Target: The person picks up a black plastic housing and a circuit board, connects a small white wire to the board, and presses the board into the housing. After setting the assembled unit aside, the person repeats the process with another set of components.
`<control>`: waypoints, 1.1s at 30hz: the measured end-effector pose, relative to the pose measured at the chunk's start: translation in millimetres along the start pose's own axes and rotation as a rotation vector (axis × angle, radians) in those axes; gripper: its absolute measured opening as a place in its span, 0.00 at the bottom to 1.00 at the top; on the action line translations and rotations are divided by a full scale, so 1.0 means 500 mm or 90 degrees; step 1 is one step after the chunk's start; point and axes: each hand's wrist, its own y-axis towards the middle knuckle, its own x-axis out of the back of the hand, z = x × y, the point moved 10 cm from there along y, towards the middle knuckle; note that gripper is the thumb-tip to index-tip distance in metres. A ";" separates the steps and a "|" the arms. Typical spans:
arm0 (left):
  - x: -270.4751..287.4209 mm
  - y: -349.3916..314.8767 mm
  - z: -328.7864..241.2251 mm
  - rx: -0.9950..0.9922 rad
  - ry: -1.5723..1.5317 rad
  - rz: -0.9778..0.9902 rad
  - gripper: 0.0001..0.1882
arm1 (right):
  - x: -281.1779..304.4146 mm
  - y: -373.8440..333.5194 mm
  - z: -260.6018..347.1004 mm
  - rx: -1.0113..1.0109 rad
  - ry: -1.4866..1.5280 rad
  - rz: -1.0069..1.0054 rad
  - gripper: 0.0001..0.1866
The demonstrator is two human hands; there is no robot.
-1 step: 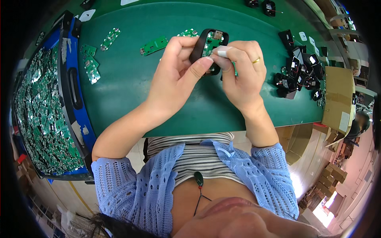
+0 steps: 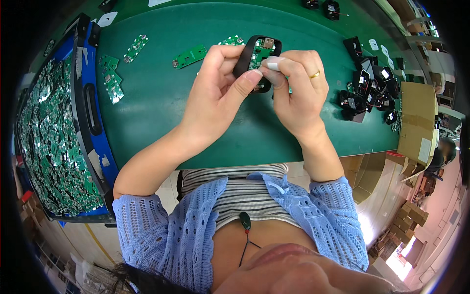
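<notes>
Above the table, my left hand (image 2: 210, 95) is closed around a black plastic housing (image 2: 244, 62), tilted with its hollow side facing right. Inside the housing sits a green circuit board (image 2: 255, 60) with a metal port (image 2: 268, 43) near its top. My right hand (image 2: 301, 83) is closed in a pinch over the board, thumb and forefinger together, and its fingertips hide whatever they grip. Pale wrapping covers a fingertip of that hand. My left thumb presses the housing's near edge beside the right fingertips.
Loose green circuit boards (image 2: 190, 56) lie on the green table (image 2: 161, 117). A blue-and-black crate (image 2: 92, 110) full of boards stands at the left. On the right are a pile of black housings with wires (image 2: 362, 93) and a cardboard box (image 2: 416, 120).
</notes>
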 end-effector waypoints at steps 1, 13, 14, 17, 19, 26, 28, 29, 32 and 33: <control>-0.002 0.001 0.003 0.000 0.000 0.001 0.16 | -0.001 -0.001 0.003 0.005 -0.021 0.001 0.11; 0.040 0.046 0.040 0.085 0.020 -0.075 0.12 | -0.104 -0.074 -0.115 -0.550 0.459 0.202 0.18; 0.036 0.056 0.035 0.061 0.084 -0.062 0.13 | -0.104 -0.076 -0.120 -0.562 0.425 0.226 0.18; 0.020 0.092 0.031 0.070 0.115 -0.023 0.12 | -0.097 -0.057 -0.143 -0.551 0.414 0.164 0.17; 0.022 0.117 0.014 -0.004 0.135 -0.029 0.11 | -0.096 -0.042 -0.153 -0.549 0.401 0.136 0.16; -0.003 0.218 0.019 -0.005 0.169 -0.008 0.12 | -0.103 -0.013 -0.249 -0.568 0.475 0.031 0.16; 0.007 0.263 0.036 0.010 0.153 -0.023 0.12 | -0.114 0.002 -0.284 -0.596 0.510 0.066 0.17; 0.020 0.298 0.052 0.022 0.155 -0.034 0.13 | -0.093 0.031 -0.308 -0.486 0.390 0.048 0.17; 0.107 0.412 0.111 0.060 0.332 -0.074 0.18 | -0.028 0.070 -0.392 -0.441 -0.063 0.055 0.23; 0.131 0.443 0.128 0.059 0.333 -0.079 0.18 | -0.038 0.069 -0.433 -0.513 -0.177 0.239 0.27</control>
